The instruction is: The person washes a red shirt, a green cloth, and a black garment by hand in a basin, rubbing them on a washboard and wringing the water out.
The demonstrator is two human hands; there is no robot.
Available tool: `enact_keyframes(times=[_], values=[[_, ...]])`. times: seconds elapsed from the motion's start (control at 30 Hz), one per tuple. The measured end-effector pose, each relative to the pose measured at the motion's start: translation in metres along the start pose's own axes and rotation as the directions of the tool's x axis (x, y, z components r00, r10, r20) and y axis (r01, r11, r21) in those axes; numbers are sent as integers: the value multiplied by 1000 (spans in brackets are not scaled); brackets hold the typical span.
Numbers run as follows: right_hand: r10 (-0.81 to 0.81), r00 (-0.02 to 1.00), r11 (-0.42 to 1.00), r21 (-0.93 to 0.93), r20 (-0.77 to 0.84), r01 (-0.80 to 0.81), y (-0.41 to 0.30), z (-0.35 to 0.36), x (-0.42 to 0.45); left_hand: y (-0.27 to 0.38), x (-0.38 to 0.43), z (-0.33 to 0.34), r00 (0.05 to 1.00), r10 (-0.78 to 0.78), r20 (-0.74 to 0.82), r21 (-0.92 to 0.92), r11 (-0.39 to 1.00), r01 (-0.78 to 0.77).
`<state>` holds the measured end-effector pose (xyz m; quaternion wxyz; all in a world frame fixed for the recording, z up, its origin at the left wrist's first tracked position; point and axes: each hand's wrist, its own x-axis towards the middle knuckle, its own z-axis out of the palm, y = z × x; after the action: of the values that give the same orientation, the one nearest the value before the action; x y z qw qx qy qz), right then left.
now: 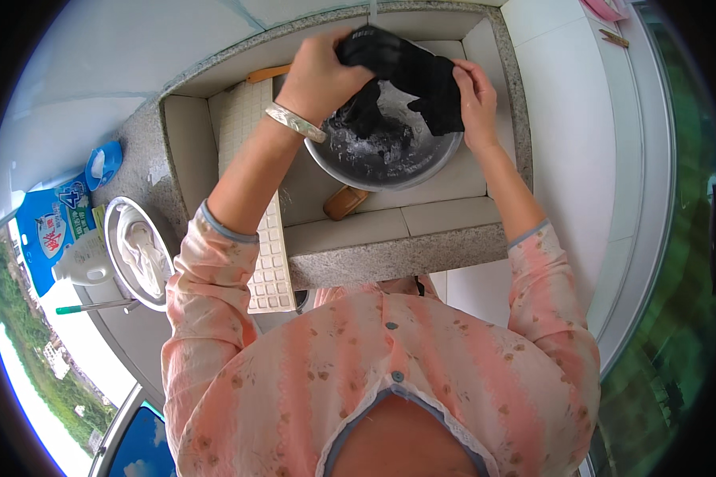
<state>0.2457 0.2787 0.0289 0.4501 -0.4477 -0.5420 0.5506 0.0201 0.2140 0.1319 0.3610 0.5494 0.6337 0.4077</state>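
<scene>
Stretched between my two hands is a black cloth item (406, 65), perhaps a sock or small garment. My left hand (328, 74), with a silver bangle at the wrist, grips its left end; my right hand (477, 104) pinches the right edge. Below them stands a round metal basin (388, 179) in a tiled sink (352, 237), holding sudsy dark water and more black cloth (364, 113). A thin stream of water (373, 11) falls from above, behind the black item. Part of the basin's far side is hidden by the cloth.
A ribbed washboard (268, 256) leans across the sink's left side. A wooden brush (345, 201) lies before the basin, an orange handle (267, 74) behind. To the left are a bowl of white cloth (143, 250), a white jug (86, 262), a blue detergent bag (53, 220) and a blue scoop-like dish (103, 166).
</scene>
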Motion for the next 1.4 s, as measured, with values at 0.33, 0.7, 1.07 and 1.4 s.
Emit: enact_keyframes(times=[0.33,0.7,1.07,1.4], values=[[-137,990,988,-62,36,139,-9,25,1,111,-1,-14,915,384,-124,-364,840,-402],[54,762,416,-709,645,570,126,52,-18,-178,-76,75,959,-61,278,598,792,-123],[596,657,64,-843,462,534,210,58,4,-242,-83,141,739,-550,390,884,448,-133],[149,798,660,-660,584,359,71,71,32,-143,-62,42,976,-214,-44,120,969,218]])
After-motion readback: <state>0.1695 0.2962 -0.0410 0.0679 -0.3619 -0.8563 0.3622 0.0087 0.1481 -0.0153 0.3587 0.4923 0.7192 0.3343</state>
